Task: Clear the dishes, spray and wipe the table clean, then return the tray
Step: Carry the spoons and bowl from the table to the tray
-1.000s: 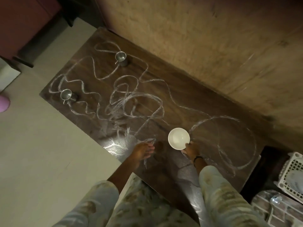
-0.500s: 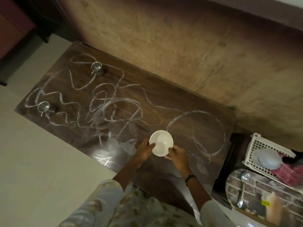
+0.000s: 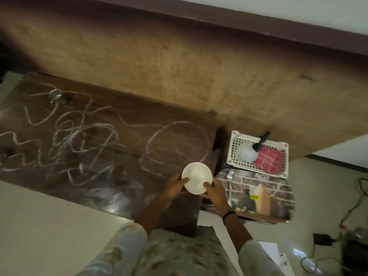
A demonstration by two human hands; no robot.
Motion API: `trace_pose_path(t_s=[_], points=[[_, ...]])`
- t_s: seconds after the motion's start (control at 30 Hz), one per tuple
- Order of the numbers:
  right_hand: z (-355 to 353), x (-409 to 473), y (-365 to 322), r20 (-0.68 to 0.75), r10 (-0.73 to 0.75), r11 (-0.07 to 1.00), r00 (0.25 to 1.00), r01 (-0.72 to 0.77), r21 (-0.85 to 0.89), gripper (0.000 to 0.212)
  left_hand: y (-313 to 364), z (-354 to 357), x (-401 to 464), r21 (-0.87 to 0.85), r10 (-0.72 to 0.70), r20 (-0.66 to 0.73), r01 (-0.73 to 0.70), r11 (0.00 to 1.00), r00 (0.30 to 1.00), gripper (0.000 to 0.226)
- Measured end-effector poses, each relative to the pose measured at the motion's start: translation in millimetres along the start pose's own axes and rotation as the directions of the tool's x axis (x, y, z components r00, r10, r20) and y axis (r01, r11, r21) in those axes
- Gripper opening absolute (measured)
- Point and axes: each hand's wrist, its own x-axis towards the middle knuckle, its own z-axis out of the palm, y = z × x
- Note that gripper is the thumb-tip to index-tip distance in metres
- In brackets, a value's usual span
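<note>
A: Task item first. Where does the small round white ceramic bowl (image 3: 196,180) sit?

B: Above the near right corner of the dark brown wooden worktop (image 3: 123,148), held by both hands. Whether it touches the surface cannot be told.

A: How do the hands hold it?

B: The left hand (image 3: 175,186) grips the left rim, thumb over the edge. The right hand (image 3: 216,191) grips the right rim, thumb on the lip, a dark band on the wrist. Both are clamped on the bowl, with only the bowl between them.

A: What about the worktop surface?

B: White chalky scribbles (image 3: 79,140) loop across it, with a big ring drawn just beyond the bowl.

A: Any other dishes?

B: A small shiny steel cup (image 3: 56,96) stands at the far left, well apart from the bowl. A second one at the left edge is too dim to confirm.

A: And to the right of the worktop?

B: A rectangular tray with a brick-pattern print (image 3: 258,196) sits just beside the worktop, with a metal spoon (image 3: 230,180) lying on it. Behind that is a white perforated plastic basket (image 3: 237,140) holding a pale round lid-like piece, a red checked cloth (image 3: 268,159) and a black spray nozzle (image 3: 261,142).

A: Anything else?

B: Patterned light sleeves at the bottom, and cables on the pale floor (image 3: 39,226) at the far right.
</note>
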Motion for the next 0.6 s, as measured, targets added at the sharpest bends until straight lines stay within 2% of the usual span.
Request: trace_pose_path(t_s=[0.07,0.13,0.23,0.3,0.37,0.47,0.53,0.6], points=[[-42,-2,12,-0.094,0.043,0.991,0.995,-0.030,0.132,0.042,0,36,-9,0.008,-0.024,0.079,0.023,1.000,0.997,0.050],[-78,2,26,-0.199,0.073,0.983,0.977,-0.037,0.179,0.042,-2,62,-16,0.059,-0.040,0.105,0.034,0.998,0.994,0.064],[-122,11,49,-0.330,0.134,0.972,0.935,-0.060,0.226,0.038,-7,85,-21,0.113,-0.040,0.140,0.024,0.993,0.989,0.063],[-146,22,68,-0.389,0.166,0.973,0.906,-0.085,0.216,0.051,-9,91,-22,0.109,-0.044,0.135,0.029,0.994,0.990,0.060],[-158,29,73,-0.400,0.195,0.965,0.896,-0.104,0.239,0.062,-12,91,-23,0.101,-0.042,0.117,0.031,0.994,0.992,0.056],[-164,35,69,-0.367,0.332,0.863,0.869,-0.124,0.489,0.050,-17,84,-28,0.091,-0.036,0.066,0.030,0.995,0.997,0.054],[-164,41,67,-0.363,0.358,0.836,0.860,-0.122,0.536,0.048,-19,76,-28,0.050,-0.042,0.035,0.040,0.998,0.999,0.054],[-163,46,61,-0.375,0.364,0.848,0.852,-0.138,0.511,0.049,-16,71,-26,-0.001,-0.070,-0.003,0.070,0.998,0.998,0.053]])
